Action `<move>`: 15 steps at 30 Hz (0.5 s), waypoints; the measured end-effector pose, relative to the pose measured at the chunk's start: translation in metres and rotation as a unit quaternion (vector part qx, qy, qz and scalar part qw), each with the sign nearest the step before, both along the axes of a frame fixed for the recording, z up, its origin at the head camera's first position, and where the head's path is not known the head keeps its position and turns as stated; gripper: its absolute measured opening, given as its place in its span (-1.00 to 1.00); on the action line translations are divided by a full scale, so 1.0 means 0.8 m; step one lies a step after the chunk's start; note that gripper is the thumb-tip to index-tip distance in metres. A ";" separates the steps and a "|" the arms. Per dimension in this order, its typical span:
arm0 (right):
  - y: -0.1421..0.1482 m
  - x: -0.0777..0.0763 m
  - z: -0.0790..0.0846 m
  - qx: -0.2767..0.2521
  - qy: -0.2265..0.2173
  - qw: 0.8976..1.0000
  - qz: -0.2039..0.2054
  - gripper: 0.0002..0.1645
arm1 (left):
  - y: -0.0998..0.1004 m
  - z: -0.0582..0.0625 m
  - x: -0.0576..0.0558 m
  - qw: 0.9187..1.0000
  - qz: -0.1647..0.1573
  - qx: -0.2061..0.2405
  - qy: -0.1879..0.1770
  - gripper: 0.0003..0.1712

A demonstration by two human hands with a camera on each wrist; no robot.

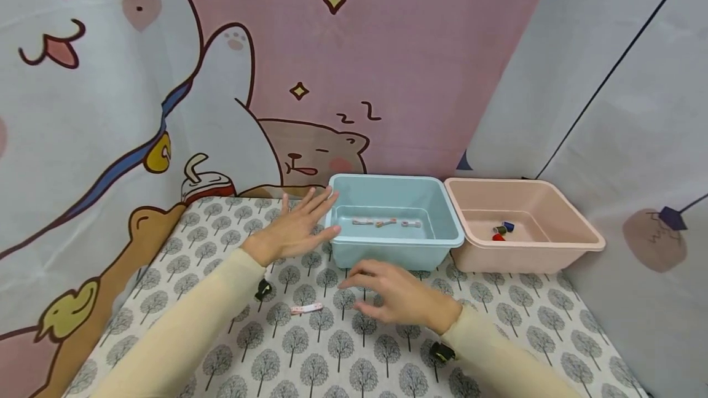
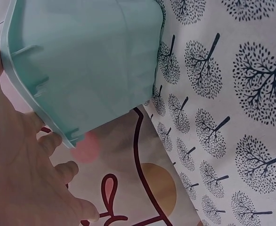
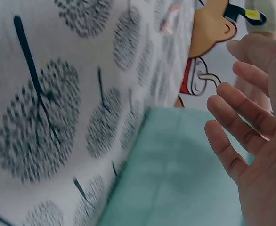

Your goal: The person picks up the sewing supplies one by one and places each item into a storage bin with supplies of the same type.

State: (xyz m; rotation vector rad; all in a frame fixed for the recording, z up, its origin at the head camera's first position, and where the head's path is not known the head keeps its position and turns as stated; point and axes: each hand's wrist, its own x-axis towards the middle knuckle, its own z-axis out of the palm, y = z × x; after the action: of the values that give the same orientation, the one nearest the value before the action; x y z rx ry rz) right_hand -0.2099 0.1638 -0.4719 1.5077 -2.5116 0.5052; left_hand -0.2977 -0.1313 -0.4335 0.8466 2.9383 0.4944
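My left hand is spread with straight fingers at the left side of the light blue bin. In the left wrist view, its fingers lie along the bin's rim. My right hand hovers over the cloth in front of this bin, fingers loosely bent and holding nothing. Inside the blue bin are three small pale strips, one of them a white-and-orange strip. On the cloth between my forearms lies a short white-and-pink strip.
Right of the blue bin, against it, stands a pink bin. It holds a small red piece, a blue piece and a dark green piece. A tree-print cloth covers the table. Behind rises a cartoon-printed backdrop.
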 end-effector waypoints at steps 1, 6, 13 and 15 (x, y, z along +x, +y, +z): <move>-0.003 0.000 -0.003 0.005 -0.005 1.000 0.001 -0.48 | 0.000 0.000 -0.001 1.000 0.000 0.000 0.000 0.01; -0.018 -0.001 -0.019 0.022 -0.023 0.999 0.004 -0.47 | 0.001 -0.001 -0.001 1.000 -0.004 0.003 0.005 0.01; -0.043 -0.005 -0.036 0.048 -0.027 0.998 0.013 -0.42 | -0.002 -0.001 -0.001 1.000 -0.005 0.008 0.012 0.04; -0.048 -0.006 -0.038 0.054 -0.036 0.998 0.012 -0.39 | -0.002 -0.001 -0.001 1.000 -0.005 0.008 0.012 0.03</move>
State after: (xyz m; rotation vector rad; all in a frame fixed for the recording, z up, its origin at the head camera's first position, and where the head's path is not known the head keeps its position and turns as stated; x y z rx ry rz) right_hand -0.2145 0.1255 -0.5023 1.5876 -2.6161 0.4410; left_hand -0.2985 -0.1332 -0.4346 0.8750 2.9533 0.5118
